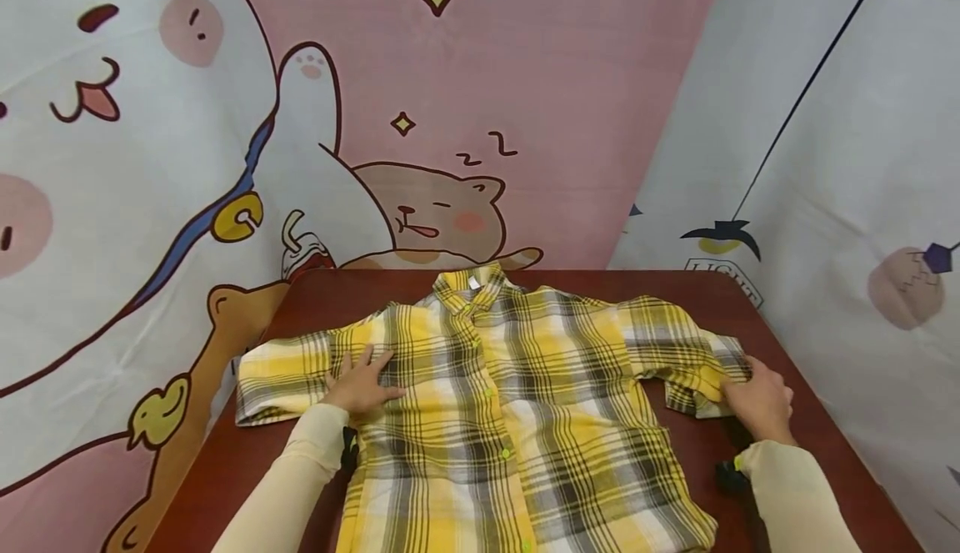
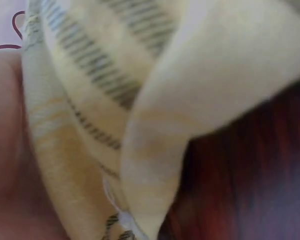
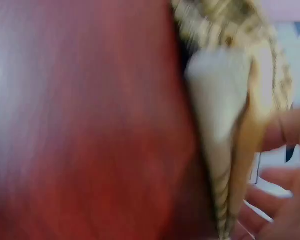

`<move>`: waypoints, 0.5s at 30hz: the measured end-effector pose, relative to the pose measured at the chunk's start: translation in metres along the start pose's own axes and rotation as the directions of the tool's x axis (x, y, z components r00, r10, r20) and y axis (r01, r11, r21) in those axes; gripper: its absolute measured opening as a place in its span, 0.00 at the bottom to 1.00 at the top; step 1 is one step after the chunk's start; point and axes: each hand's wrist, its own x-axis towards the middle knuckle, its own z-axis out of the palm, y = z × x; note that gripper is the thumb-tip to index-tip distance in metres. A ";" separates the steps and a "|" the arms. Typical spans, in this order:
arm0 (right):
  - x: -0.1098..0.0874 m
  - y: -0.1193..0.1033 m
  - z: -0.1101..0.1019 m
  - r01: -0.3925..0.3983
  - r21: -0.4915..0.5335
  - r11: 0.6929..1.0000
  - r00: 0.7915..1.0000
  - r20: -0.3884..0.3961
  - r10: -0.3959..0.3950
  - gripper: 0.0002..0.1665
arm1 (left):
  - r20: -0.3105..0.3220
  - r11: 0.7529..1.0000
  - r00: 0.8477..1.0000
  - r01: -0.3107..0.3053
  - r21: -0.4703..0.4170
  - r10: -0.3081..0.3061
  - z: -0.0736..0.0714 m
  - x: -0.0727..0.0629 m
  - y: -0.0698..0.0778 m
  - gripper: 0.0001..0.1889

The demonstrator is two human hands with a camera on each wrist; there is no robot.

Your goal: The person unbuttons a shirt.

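Observation:
A yellow, white and grey plaid button-up shirt (image 1: 555, 369) lies front up on the table, its collar at the far side and both sleeves spread outward. On the chest by the left sleeve rests my left hand (image 1: 363, 382), flat with fingers spread. My right hand (image 1: 759, 401) grips the cuff end of the right-side sleeve (image 1: 667, 332), which is bent and a little bunched there. The right wrist view shows the folded sleeve edge (image 3: 217, 110) against the fingers (image 3: 262, 200). Blurred shirt cloth (image 2: 110, 100) fills much of the left wrist view.
The dark red-brown table (image 1: 705, 286) extends past the shirt on both sides. Around it hangs a cloth backdrop (image 1: 540, 103) with cartoon animals, close to the table's back and side edges. The shirt's lower hem runs out of the head view.

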 end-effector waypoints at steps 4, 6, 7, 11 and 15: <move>0.007 0.014 -0.004 -0.043 -0.031 0.999 0.996 0.081 0.045 0.44 | -0.011 1.000 1.000 0.006 0.006 -0.006 -0.001 -0.002 0.001 0.47; 0.010 0.014 -0.005 -0.062 -0.048 0.997 0.996 0.054 0.064 0.43 | -0.025 1.000 1.000 0.007 0.007 -0.006 -0.001 -0.003 0.002 0.46; 0.011 0.012 -0.005 -0.071 -0.052 0.996 0.996 0.050 0.074 0.39 | -0.032 1.000 0.999 0.004 0.006 -0.004 -0.001 -0.003 0.002 0.46; 0.015 0.001 -0.008 -0.043 -0.081 0.996 0.999 -0.008 0.043 0.22 | -0.024 1.000 1.000 0.008 0.019 -0.007 0.002 -0.002 0.000 0.46; 0.015 -0.034 -0.018 -0.006 0.054 0.999 0.992 -0.128 0.012 0.18 | -0.011 1.000 1.000 0.004 0.013 -0.004 0.002 0.000 -0.001 0.47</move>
